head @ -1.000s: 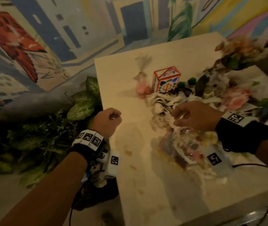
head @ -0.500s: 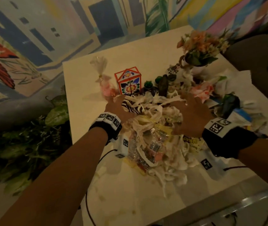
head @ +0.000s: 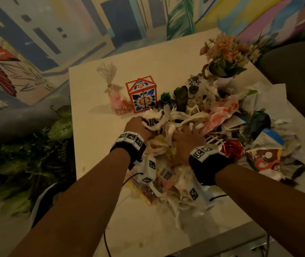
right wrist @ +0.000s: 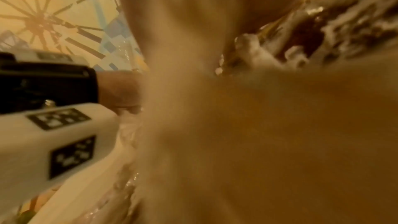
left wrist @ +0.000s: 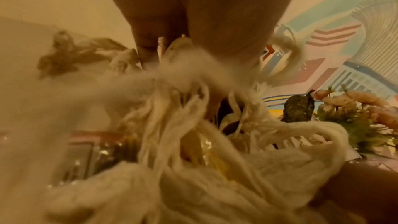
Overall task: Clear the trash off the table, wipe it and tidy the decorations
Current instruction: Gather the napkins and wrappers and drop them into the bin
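A heap of trash [head: 168, 175], white paper shreds mixed with clear wrappers, lies in the middle of the beige table [head: 99, 138]. My left hand [head: 137, 126] grips the heap's left side, its fingers curled into the shreds [left wrist: 193, 125]. My right hand [head: 188, 137] lies on top of the heap a little to the right, fingers dug down among the strips. In the right wrist view a clear wrapper [right wrist: 323, 28] shows past the blurred palm. Behind the heap stand a red house-shaped box [head: 142, 95], a pink candy bag [head: 118, 103] and a flower pot [head: 227, 54].
More rubbish lies right of my hands: a red-and-black round thing [head: 231, 149], patterned paper [head: 265, 160], a blue-and-white carton [head: 267, 139]. Small cactus figures [head: 165, 97] stand by the box. Leafy plants [head: 18, 164] border the table's left edge and a dark seat [head: 296, 75] the right.
My left hand came from the table's left edge to the heap. Both hands then closed in on it from either side, and they now sit closer together, bunching the shreds.
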Demonstrator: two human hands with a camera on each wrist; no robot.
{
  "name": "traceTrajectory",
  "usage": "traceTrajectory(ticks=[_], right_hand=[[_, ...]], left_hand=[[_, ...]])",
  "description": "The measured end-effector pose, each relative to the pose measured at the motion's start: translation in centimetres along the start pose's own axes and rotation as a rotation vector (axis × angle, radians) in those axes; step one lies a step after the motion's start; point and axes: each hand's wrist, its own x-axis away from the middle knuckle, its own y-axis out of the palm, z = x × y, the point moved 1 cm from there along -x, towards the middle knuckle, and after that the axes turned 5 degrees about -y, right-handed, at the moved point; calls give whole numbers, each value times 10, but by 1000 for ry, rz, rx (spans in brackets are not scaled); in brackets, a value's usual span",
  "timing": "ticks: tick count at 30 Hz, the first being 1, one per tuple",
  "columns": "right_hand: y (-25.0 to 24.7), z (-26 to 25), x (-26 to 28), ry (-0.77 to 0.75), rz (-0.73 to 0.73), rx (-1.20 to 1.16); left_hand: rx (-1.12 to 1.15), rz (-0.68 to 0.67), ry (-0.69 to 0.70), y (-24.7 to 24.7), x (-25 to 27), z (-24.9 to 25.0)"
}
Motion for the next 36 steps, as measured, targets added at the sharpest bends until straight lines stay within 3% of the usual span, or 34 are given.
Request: traceTrajectory(ticks=[4, 7, 12, 17, 23, 27, 36], right_hand=[[2, 0, -5, -4, -5, -59], [-9, 4, -4, -3, -2, -154], [-42, 23, 4, -60, 84, -425], [-72, 38, 18, -47, 149, -528], [-109, 38, 34, -59, 217, -457], [-133, 36, 45, -83, 319, -452], [-159, 23, 66, -116, 473, -404]], left_hand=[[56, 33, 12, -1, 11, 2], [204, 38, -86, -8, 13, 0], [349, 32, -51, -23, 17, 0], [510, 60, -4, -42, 24, 10], [545, 157, 88, -66, 45, 18], [705, 222, 98, -87, 57, 19], [834, 200, 176, -105, 81, 24]])
